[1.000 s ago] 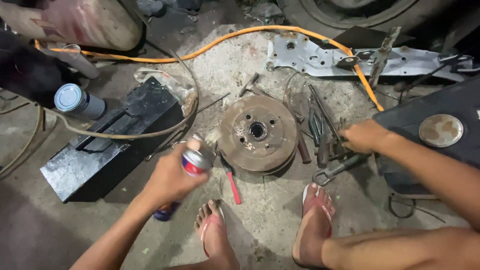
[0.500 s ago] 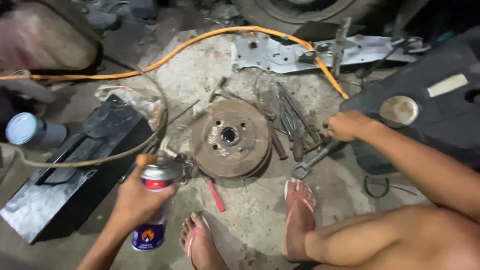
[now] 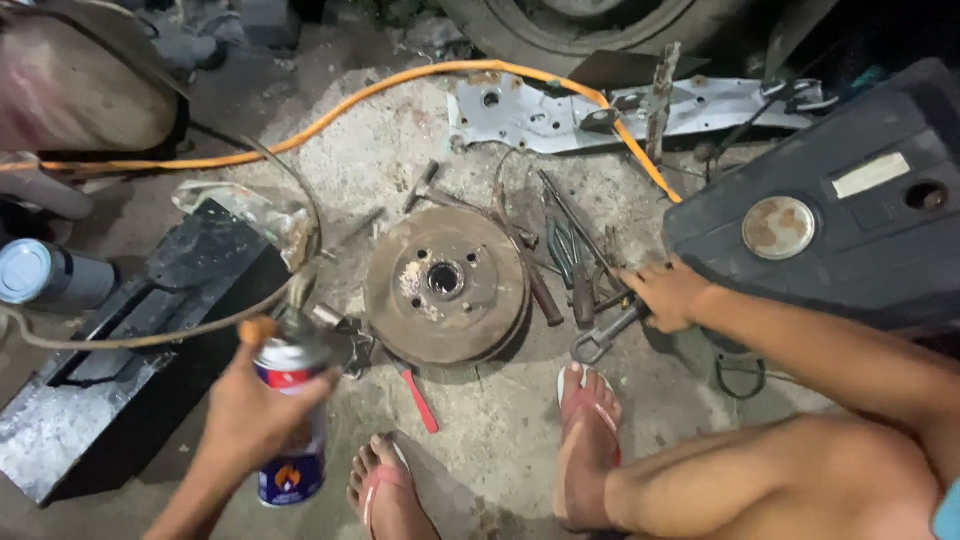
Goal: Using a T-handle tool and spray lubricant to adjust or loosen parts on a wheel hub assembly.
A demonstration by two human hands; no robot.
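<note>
My left hand (image 3: 250, 415) grips a spray can (image 3: 290, 405) with a red, white and blue label and an orange nozzle on top, held upright left of a rusty brake drum (image 3: 445, 285) that lies flat on the concrete. My right hand (image 3: 668, 293) rests on a pile of hand tools (image 3: 575, 255) right of the drum, fingers curled over a wrench (image 3: 605, 335); the grip itself is partly hidden. My feet in sandals (image 3: 590, 440) stand just below the drum.
A black metal toolbox (image 3: 120, 370) lies at left with a grey canister (image 3: 45, 275) beyond it. An orange hose (image 3: 400, 85) crosses the floor. A black engine cover (image 3: 850, 210) sits at right, a grey metal bracket (image 3: 600, 110) behind. A red-handled tool (image 3: 418, 395) lies near the drum.
My left hand has turned the spray can upright and brought it lower and to the left of the drum. The right hand stays on the tools by the wrench.
</note>
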